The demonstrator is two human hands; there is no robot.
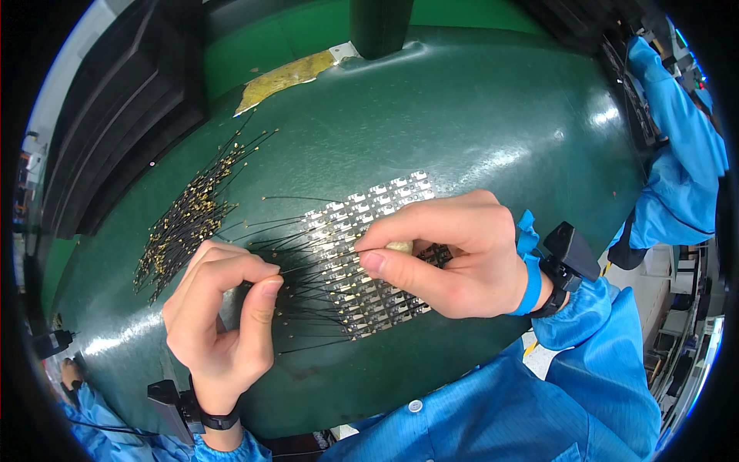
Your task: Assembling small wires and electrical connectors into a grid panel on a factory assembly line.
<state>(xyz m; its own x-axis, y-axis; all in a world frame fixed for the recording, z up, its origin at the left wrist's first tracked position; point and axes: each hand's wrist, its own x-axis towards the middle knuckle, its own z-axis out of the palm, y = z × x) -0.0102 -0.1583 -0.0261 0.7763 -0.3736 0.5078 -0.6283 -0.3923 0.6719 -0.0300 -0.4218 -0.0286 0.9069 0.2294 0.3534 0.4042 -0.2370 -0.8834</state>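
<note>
Fingers (385,231) of the right hand (454,258) pinch a small pale tool (399,246), its tip down on the panel of small circuit boards (362,254); left hand (223,316) closes thumb and forefinger on a thin black wire (308,266) that runs across that panel; loose gold-tipped wires (188,219) lie heaped to the left on the green counter (477,123)

Bright, even light falls from overhead. The green counter (477,108) shines with white glare streaks near its right edge and a softer sheen along its near left edge. Shadows are short and soft under the hands. The centre is sharp; the fisheye bends the counter's edges and crushes the rim into a black vignette, where detail blurs and smears.
</note>
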